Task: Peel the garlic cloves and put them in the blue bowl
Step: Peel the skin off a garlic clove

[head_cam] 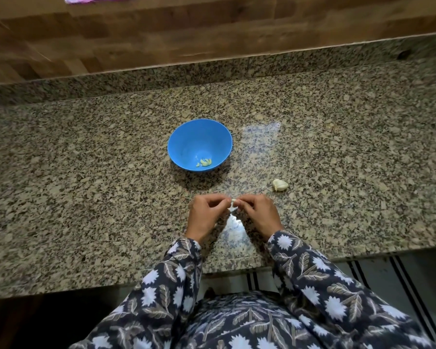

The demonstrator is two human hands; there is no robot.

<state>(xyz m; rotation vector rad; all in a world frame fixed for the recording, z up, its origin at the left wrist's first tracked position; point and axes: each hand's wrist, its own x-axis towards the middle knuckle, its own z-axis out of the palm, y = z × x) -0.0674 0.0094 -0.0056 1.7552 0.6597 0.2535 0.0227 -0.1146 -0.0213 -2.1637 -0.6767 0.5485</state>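
Observation:
A small pale garlic clove (pixel 233 203) is pinched between the fingertips of my left hand (pixel 205 217) and my right hand (pixel 258 214), just above the granite counter. A bit of white skin hangs below it. The blue bowl (pixel 186 137) stands beyond my hands, slightly left, with a few peeled cloves (pixel 204 162) lying at its bottom. A partial garlic bulb (pixel 280 185) lies on the counter to the right of my right hand.
The speckled granite counter (pixel 86 197) stretches wide to both sides, with its front edge close to my body. A raised granite ledge and a wood-patterned wall (pixel 161 34) run along the back.

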